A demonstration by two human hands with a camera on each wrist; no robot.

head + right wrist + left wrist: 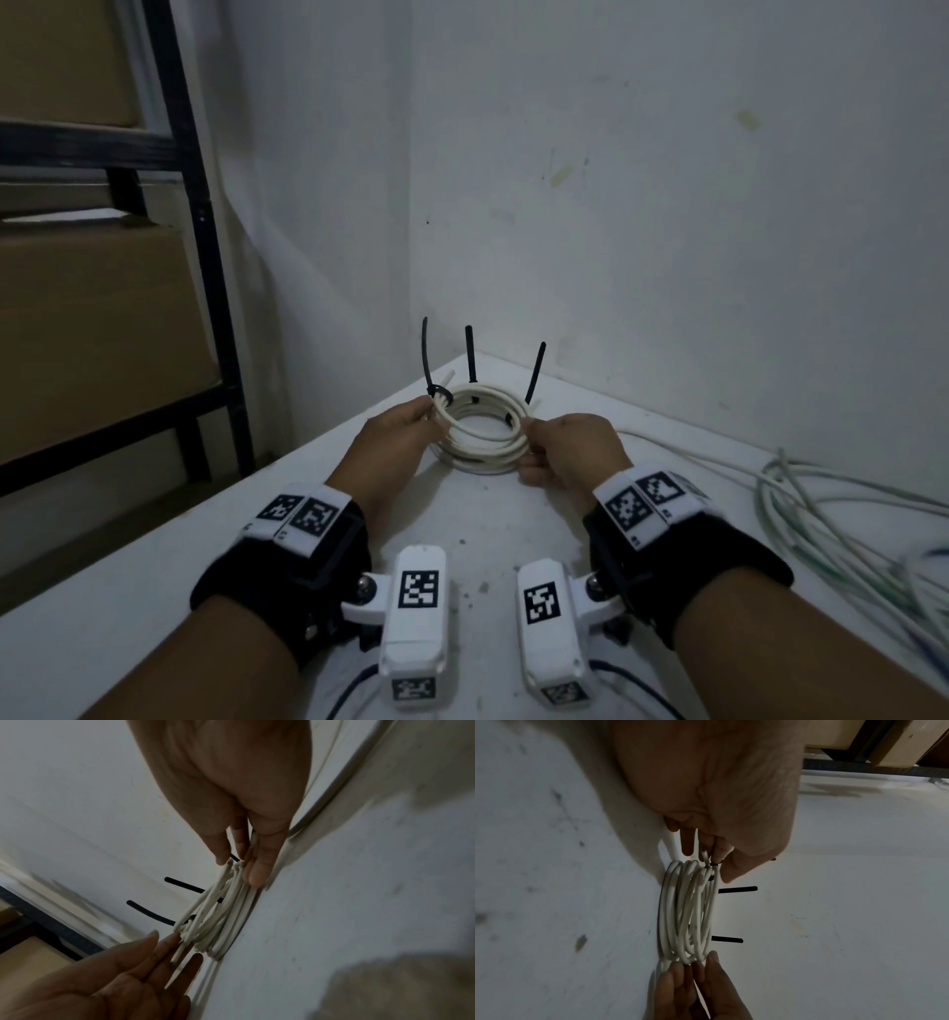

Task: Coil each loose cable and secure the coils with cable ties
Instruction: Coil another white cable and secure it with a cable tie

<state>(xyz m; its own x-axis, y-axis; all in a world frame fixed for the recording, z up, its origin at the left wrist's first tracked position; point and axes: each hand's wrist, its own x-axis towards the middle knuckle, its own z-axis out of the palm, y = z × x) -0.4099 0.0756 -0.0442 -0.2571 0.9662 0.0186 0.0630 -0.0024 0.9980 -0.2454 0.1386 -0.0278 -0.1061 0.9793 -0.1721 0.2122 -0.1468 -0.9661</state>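
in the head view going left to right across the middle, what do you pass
cardboard box → black shelf frame → left hand → white cable coil → right hand → loose cables

coil [482,437]: white | cable ties [470,360]: black | table [488,519]: white, dark specks | wrist bands [287,565]: black

White surface [154,591], marked with dark specks, set into a corner of white wall [667,180] bearing faint stains. To the left, a black metal shelving frame [205,267] holds brown cardboard boxes [92,329].
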